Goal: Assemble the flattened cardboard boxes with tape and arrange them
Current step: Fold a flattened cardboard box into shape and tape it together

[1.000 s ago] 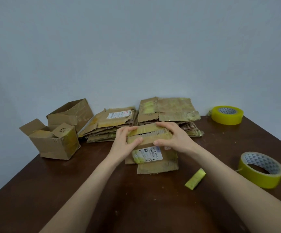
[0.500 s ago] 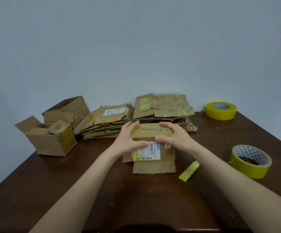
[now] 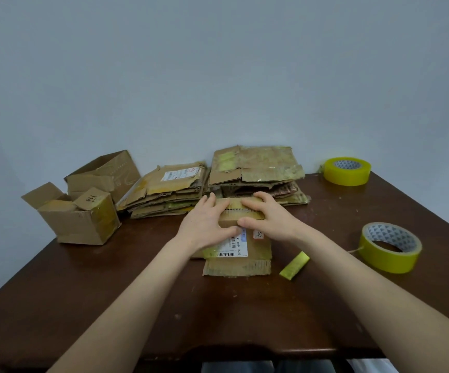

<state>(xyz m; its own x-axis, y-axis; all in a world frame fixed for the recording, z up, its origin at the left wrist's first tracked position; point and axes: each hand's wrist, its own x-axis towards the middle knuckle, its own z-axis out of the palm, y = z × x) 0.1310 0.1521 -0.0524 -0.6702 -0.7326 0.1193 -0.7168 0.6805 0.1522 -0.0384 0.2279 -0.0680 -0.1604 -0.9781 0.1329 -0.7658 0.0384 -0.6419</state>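
On the table (image 3: 110,305) — both hands (image 3: 207,224) (image 3: 270,220) round box (image 3: 257,255)

tabletop (image 3: 110,305): dark reddish-brown | wall (image 3: 218,63): pale grey-blue | tape rolls, far right (image 3: 347,175) and near right (image 3: 387,258): yellow, white core with grey triangles | flat box (image 3: 244,254): tan, white barcode label | tape scrap (image 3: 294,265): yellow

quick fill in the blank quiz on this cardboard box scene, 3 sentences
1. The left hand and right hand hold one box bearing a white barcode ____.
2. The near tape roll and far tape roll are both ____ in colour.
3. The open boxes stand at the table's ____ side.

Missing words: label; yellow; left
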